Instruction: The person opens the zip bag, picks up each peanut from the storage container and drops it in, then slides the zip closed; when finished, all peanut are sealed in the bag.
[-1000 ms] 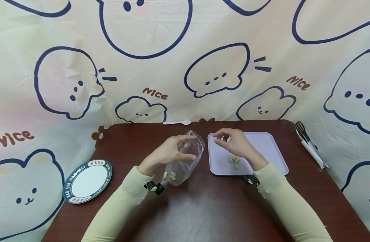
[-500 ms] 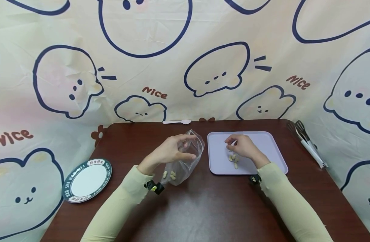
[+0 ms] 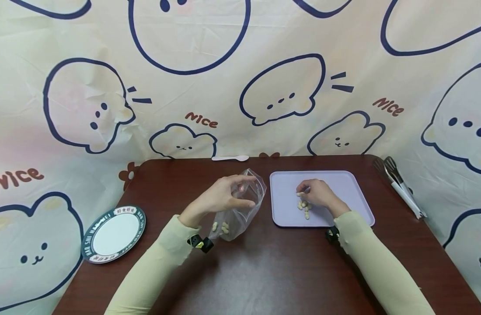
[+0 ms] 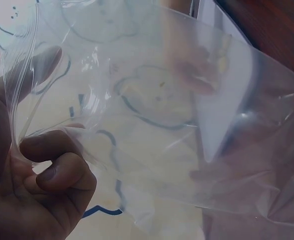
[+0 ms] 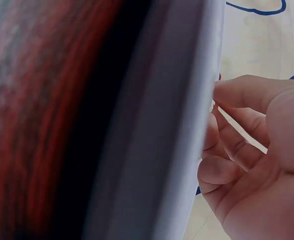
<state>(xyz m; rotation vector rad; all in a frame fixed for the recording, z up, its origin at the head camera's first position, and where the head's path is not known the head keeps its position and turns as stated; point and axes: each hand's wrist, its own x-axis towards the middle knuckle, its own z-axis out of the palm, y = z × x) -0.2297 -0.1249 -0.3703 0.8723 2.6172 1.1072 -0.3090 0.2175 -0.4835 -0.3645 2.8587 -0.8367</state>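
My left hand (image 3: pixel 224 194) holds a clear plastic bag (image 3: pixel 240 221) by its mouth, with thumb and fingers spread at the opening. In the left wrist view the bag's folded rim (image 4: pixel 24 100) runs between the fingers, some of which are curled. Several peanuts (image 3: pixel 224 228) lie at the bottom of the bag. My right hand (image 3: pixel 319 194) is low over the lilac tray (image 3: pixel 352 197), its thumb and fingertips pinching a pale peanut (image 3: pixel 300 194). Just below those fingertips more peanuts (image 3: pixel 306 211) lie on the tray. In the right wrist view the tray's edge partly hides the fingertips.
A green-rimmed plate (image 3: pixel 114 234) stands at the table's left edge. A white spoon (image 3: pixel 230 158) lies along the back edge. On the right edge are a whisk (image 3: pixel 394 168) and other white-handled utensils. A patterned cloth hangs behind the brown table (image 3: pixel 256 275).
My right hand has moved from near the bag's side of the tray rightward and down to the peanuts, where its fingertips now pinch one. The left hand and bag stay put.
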